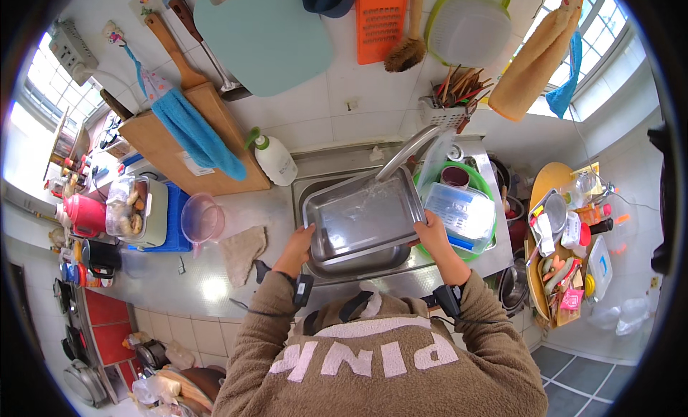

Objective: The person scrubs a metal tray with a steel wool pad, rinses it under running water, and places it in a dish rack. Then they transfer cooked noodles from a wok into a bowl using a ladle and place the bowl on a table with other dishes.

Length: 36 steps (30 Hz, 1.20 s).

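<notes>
A rectangular stainless steel tray [371,213] is held over the sink [400,258], tilted in the view. My left hand [294,251] grips its left edge and my right hand [432,235] its right edge. Above the tray's far right part reaches the metal faucet spout [411,151]. Water appears to run from it into the tray, and the tray's inside looks wet. Most of the sink bowl is hidden beneath the tray.
Right of the sink, a green basin [490,183] holds a lidded plastic box [461,213] and a dark cup [454,177]. On the left counter are a beige cloth [244,253], a pink plastic measuring jug [202,218] and a pump bottle [275,162]. A wooden cutting board [220,121] leans against the wall.
</notes>
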Each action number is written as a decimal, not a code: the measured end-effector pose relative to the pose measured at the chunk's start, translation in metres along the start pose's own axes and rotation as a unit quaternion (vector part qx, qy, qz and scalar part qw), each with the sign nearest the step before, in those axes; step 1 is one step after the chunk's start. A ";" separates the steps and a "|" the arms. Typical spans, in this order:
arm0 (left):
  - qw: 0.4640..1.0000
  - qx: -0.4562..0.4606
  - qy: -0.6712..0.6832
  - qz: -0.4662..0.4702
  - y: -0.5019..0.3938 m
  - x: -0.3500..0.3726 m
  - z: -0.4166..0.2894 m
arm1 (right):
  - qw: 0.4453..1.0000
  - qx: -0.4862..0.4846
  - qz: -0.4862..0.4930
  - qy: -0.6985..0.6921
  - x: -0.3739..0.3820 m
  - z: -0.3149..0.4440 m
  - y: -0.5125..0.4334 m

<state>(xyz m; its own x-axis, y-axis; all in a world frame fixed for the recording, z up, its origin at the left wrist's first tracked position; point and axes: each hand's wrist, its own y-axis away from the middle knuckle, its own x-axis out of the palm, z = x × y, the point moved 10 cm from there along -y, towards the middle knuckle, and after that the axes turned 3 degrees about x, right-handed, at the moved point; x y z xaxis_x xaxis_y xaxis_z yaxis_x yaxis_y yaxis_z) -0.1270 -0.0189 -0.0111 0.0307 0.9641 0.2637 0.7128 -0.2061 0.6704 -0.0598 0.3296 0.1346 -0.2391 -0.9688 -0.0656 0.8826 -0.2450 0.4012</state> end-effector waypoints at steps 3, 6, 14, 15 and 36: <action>0.993 -0.025 -0.108 -0.040 -0.039 0.004 0.019 | 1.000 0.006 -0.004 0.000 -0.009 0.019 0.013; 0.983 -0.083 -0.165 0.002 -0.061 0.022 0.039 | 0.999 0.044 0.001 0.021 -0.022 0.030 0.023; 0.998 0.000 -0.053 -0.036 -0.040 0.054 0.017 | 0.992 -0.059 -0.092 0.060 -0.048 0.014 0.026; 0.999 0.020 -0.014 -0.029 -0.038 0.057 0.012 | 0.985 -0.119 -0.096 0.085 -0.045 0.019 0.024; 0.983 0.128 -0.134 -0.007 -0.025 0.048 -0.039 | 0.985 -0.072 -0.129 -0.094 -0.029 -0.043 -0.018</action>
<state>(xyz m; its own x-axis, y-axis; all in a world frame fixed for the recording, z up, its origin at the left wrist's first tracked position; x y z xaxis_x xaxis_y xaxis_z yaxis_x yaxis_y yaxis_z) -0.1707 0.0259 0.0118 0.1775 0.9833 0.0405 0.8666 -0.1757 0.4670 -0.0519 0.3609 0.0903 -0.5211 -0.8531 0.0274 0.8281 -0.4975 0.2582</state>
